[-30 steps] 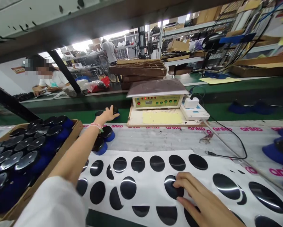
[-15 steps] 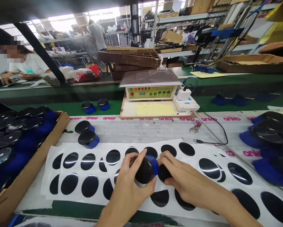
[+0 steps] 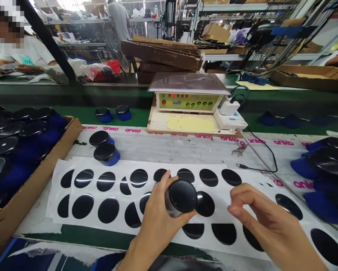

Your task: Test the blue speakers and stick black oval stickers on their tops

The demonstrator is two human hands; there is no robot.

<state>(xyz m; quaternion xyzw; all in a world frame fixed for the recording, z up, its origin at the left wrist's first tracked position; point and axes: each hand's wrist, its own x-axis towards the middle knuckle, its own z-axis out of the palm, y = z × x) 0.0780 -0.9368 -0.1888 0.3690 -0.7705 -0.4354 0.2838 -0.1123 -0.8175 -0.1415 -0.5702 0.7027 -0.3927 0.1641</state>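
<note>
My left hand (image 3: 163,214) is wrapped around the side of a short round black case (image 3: 182,196), tilted so that its flat black face with small dots shows. Right of it, my right hand (image 3: 259,218) hovers over the sheets with fingers curled and thumb close to the index finger; whether anything small is pinched there I cannot make out. Beneath both hands lie white sheets (image 3: 101,190) carrying rows of glossy black round stickers (image 3: 108,210). Two blue cases with black tops (image 3: 106,153) stand at the sheets' upper left edge.
A cardboard box (image 3: 58,145) full of blue-and-black cases is at left. More cases (image 3: 323,162) crowd the right side. Behind stand a control box (image 3: 185,99), a white plug adapter (image 3: 229,109) and a loose cable (image 3: 259,169). A person (image 3: 25,56) sits across at far left.
My right hand has moved away from the case to the right. My left hand has turned the case, so its dotted face shows and its blue part is hidden. The view has shifted slightly.
</note>
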